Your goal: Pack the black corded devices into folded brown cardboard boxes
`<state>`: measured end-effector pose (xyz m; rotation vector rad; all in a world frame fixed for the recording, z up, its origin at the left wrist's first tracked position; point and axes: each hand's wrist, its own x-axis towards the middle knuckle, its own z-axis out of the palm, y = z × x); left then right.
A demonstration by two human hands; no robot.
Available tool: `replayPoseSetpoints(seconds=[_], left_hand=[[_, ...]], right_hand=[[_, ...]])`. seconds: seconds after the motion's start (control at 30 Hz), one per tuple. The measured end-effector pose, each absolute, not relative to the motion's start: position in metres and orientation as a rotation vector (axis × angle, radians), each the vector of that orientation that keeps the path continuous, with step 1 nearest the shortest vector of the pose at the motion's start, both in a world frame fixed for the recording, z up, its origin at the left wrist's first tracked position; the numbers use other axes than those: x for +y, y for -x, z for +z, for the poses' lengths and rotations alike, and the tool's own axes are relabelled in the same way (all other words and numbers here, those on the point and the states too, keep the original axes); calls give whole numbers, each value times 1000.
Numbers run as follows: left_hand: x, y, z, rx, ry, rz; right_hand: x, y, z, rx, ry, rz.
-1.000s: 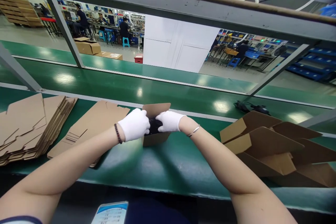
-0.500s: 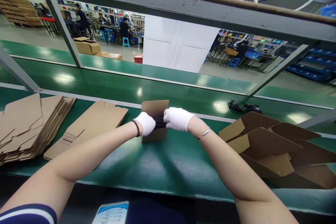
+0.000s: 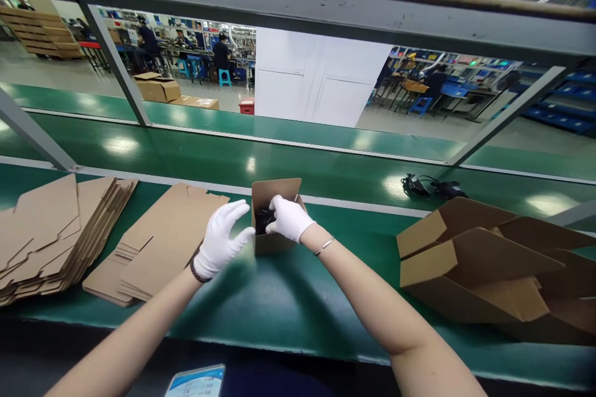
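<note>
I count two stacks and one small box. My left hand spreads open beside the box; my right hand curls over its mouth, grip unclear.

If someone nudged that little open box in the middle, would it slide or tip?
The box would probably slide rather than tip: it looks wide for its height and the bench is glossy. Its thin cardboard flap may bend easily. The dark contents likely add some weight.
</note>
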<state>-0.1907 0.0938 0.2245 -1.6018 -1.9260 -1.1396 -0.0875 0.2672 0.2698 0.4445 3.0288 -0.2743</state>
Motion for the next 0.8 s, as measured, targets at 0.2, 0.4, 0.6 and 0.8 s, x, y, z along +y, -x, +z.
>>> replayPoseSetpoints(seconds=[0.2, 0.4, 0.6, 0.8], left_hand=[[114, 176, 188, -1776, 1962, -1002], [137, 169, 207, -1787, 2035, -803], [141, 179, 191, -1738, 2143, -1061], [127, 155, 197, -1931, 1362, -2486]], right_hand=[[266, 89, 275, 3058, -343, -468], [311, 31, 274, 3353, -529, -1159], [331, 41, 207, 2793, -571, -2381], [322, 38, 191, 3007, -406, -2375]])
